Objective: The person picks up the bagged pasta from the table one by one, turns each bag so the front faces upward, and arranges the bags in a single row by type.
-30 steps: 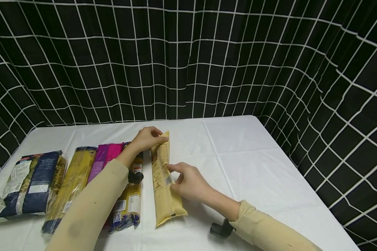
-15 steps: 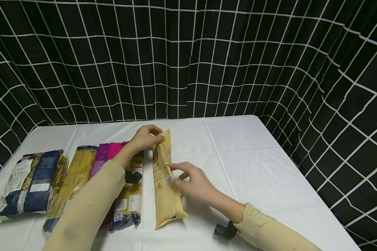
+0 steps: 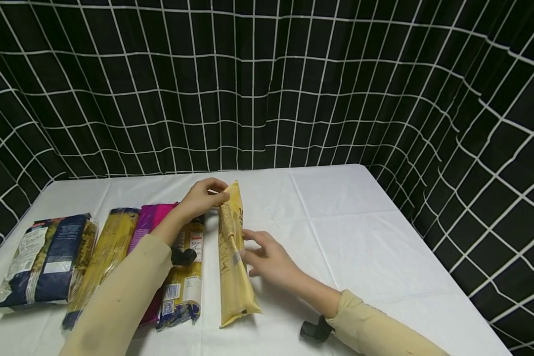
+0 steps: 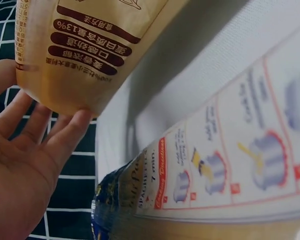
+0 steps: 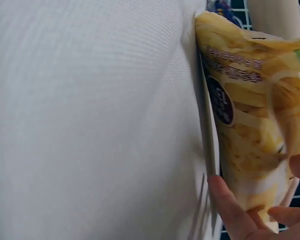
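Yellow pasta packet (image 3: 232, 257) is seen just left of centre in the head view, tipped up on its long edge on the white bench (image 3: 360, 237), its far end raised and its near end resting on the cloth. Its far end is gripped by the left hand (image 3: 203, 198), whose fingers (image 4: 65, 137) are curled round the packet's sealed edge, as the left wrist view shows with brown labels printed above them. Its middle is touched from the right side by the right hand (image 3: 267, 257); the fingers are fairly straight and laid against the packet's face, and in the right wrist view fingertips (image 5: 230, 210) are seen pressed to the packet's lower edge at the bottom right of the frame.

Just to the left of the held packet, a blue and yellow pasta packet (image 3: 184, 282) is laid flat, partly covered by the left sleeve (image 3: 124, 296). Next to it, further left, a pink packet (image 3: 153, 220) is seen, then a long clear spaghetti packet (image 3: 104, 257), and at the far left of the frame a dark blue bag (image 3: 44, 259) of short pasta. All four are lined up side by side on the bench. A black curtain with a white grid (image 3: 267, 84) is hung behind the bench and along its right side.
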`<act>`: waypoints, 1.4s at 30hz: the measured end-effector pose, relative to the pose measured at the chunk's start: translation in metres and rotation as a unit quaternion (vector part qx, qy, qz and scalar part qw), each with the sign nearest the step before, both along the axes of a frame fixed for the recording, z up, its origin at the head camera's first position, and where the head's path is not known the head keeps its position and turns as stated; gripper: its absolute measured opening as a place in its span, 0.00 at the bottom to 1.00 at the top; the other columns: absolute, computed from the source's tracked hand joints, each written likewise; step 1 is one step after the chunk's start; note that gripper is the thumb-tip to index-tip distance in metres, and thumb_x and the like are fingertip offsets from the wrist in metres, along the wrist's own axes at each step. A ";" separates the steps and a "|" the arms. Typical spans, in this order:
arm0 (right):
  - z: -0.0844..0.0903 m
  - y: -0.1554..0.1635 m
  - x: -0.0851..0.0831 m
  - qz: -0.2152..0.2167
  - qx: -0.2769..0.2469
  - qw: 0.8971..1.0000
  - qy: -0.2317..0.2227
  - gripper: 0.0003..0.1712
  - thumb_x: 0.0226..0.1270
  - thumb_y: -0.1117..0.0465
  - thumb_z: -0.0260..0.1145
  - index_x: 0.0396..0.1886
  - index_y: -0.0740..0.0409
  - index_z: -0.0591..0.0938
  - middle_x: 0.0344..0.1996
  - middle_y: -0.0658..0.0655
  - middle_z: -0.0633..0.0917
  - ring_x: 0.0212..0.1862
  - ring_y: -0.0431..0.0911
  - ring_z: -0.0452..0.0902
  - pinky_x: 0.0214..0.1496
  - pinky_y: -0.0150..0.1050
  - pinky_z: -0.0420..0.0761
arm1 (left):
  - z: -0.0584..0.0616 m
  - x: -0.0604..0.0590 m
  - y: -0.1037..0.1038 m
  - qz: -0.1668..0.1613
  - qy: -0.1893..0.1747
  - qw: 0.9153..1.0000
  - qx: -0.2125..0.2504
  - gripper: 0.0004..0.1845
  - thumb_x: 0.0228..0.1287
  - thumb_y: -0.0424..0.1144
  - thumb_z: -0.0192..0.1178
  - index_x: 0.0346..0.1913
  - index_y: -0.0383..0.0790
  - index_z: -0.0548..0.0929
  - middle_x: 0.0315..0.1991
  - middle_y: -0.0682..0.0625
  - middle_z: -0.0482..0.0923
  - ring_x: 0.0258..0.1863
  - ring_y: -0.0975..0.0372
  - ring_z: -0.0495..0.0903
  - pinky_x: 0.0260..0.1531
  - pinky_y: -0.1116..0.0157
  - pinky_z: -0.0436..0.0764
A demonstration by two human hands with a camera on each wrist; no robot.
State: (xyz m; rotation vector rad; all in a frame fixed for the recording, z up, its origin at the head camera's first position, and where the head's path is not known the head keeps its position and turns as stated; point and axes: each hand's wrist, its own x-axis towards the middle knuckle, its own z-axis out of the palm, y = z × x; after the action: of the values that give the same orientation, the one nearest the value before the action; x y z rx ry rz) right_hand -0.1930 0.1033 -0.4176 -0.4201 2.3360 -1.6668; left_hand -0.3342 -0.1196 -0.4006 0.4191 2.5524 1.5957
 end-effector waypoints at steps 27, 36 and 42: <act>-0.006 -0.012 -0.003 -0.062 -0.083 0.993 -0.051 0.37 0.65 0.73 0.68 0.75 0.64 0.72 0.59 0.67 0.83 0.34 0.47 0.89 0.33 0.39 0.87 | 0.000 0.002 0.007 -0.006 0.029 0.999 -0.037 0.20 0.71 0.41 0.62 0.61 0.35 0.80 0.56 0.39 0.83 0.55 0.49 0.84 0.53 0.57 0.81; 0.003 -0.011 -0.005 -0.060 -0.011 0.997 0.045 0.37 0.59 0.75 0.70 0.71 0.70 0.75 0.57 0.65 0.84 0.24 0.38 0.77 0.24 0.29 0.76 | 0.010 0.007 0.019 0.030 0.018 0.999 -0.031 0.22 0.70 0.43 0.67 0.60 0.35 0.79 0.58 0.39 0.81 0.57 0.48 0.83 0.51 0.57 0.83; 0.011 -0.015 -0.003 -0.058 0.024 0.996 0.068 0.36 0.58 0.74 0.71 0.70 0.70 0.76 0.58 0.65 0.83 0.24 0.39 0.78 0.24 0.30 0.77 | 0.014 0.013 0.021 0.052 0.016 0.998 -0.021 0.26 0.66 0.41 0.70 0.62 0.34 0.77 0.59 0.39 0.79 0.57 0.48 0.82 0.53 0.56 0.83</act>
State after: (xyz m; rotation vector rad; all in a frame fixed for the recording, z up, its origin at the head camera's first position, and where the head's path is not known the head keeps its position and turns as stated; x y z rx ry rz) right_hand -0.1964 0.0884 -0.4067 -0.4082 2.5380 -1.6779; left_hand -0.3213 -0.0983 -0.3866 0.3157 2.6671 1.5767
